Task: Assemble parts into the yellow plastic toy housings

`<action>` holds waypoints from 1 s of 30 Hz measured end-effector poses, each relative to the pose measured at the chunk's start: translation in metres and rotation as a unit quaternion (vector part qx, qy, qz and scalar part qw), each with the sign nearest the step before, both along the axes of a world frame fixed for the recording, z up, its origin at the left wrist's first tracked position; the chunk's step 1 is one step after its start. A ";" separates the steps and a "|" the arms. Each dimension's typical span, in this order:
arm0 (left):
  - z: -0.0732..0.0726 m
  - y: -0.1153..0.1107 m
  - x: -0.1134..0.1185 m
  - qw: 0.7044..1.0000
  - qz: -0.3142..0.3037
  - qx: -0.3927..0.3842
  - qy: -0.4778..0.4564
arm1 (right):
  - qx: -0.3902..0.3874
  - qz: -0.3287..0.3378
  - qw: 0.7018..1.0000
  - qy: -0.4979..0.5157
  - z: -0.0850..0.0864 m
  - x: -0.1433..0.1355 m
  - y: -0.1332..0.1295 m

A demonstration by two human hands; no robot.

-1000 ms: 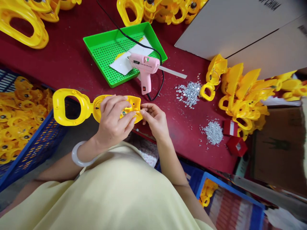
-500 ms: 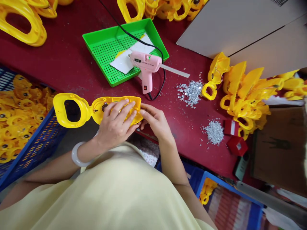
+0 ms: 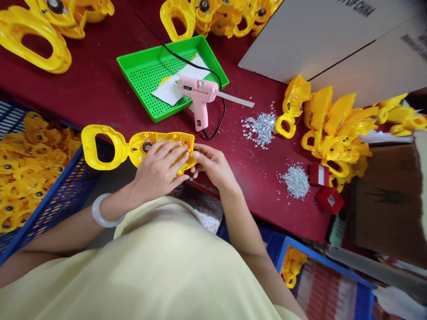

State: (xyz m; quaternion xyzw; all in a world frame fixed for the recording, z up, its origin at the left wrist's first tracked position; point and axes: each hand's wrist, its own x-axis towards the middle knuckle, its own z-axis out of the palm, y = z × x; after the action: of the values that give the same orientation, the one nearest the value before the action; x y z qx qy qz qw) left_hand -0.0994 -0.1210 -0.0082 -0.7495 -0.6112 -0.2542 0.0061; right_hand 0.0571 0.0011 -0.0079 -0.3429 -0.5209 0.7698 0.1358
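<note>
At the table's near edge I hold a yellow plastic shell (image 3: 134,155), open side up, with a large ring-shaped frame at its left end. A round metal-and-black part (image 3: 147,146) shows inside it. My left hand (image 3: 162,164), with a white bangle at the wrist, lies across the shell's right half, its fingers over the hollow and the thumb at the near edge. With bent fingers, my right hand (image 3: 213,164) grips the shell's right end at the rim. What lies under my left fingers is hidden.
A pink glue gun (image 3: 199,91) rests by a green perforated tray (image 3: 143,93), its cord looping behind. Clear gems (image 3: 262,126) and smaller silver pieces (image 3: 296,181) lie in heaps at right, near red boxes (image 3: 328,200). A blue basket (image 3: 71,189) of yellow shells stands left.
The camera view has shifted slightly. My left hand has slid a little along the shell, so more of the round part shows. Both hands stay on the shell.
</note>
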 end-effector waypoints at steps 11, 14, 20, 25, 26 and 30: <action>-0.004 -0.001 -0.003 1.000 -0.021 -0.001 0.002 | 0.041 0.038 0.998 -0.016 0.007 0.000 0.003; -0.003 0.001 -0.005 0.999 -0.031 -0.016 -0.012 | 0.050 0.044 0.998 -0.020 0.008 -0.001 0.004; -0.002 0.003 -0.011 0.998 -0.051 -0.002 -0.029 | 0.038 0.039 0.998 -0.010 0.007 -0.001 0.003; 0.000 0.001 -0.015 0.997 -0.031 -0.011 -0.067 | 0.031 0.036 0.999 -0.012 0.008 -0.001 0.001; 0.000 0.000 -0.015 0.997 -0.030 -0.012 -0.070 | 0.033 0.037 0.999 -0.015 0.009 -0.002 0.001; 0.000 0.002 -0.013 0.997 -0.040 -0.012 -0.070 | 0.046 0.039 0.998 -0.027 0.011 -0.003 0.002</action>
State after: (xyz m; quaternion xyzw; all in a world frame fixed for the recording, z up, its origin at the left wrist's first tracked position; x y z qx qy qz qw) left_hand -0.1119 -0.1188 -0.0079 -0.7540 -0.5822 -0.2991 -0.0559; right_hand 0.0538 0.0032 0.0026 -0.3360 -0.5724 0.7403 0.1074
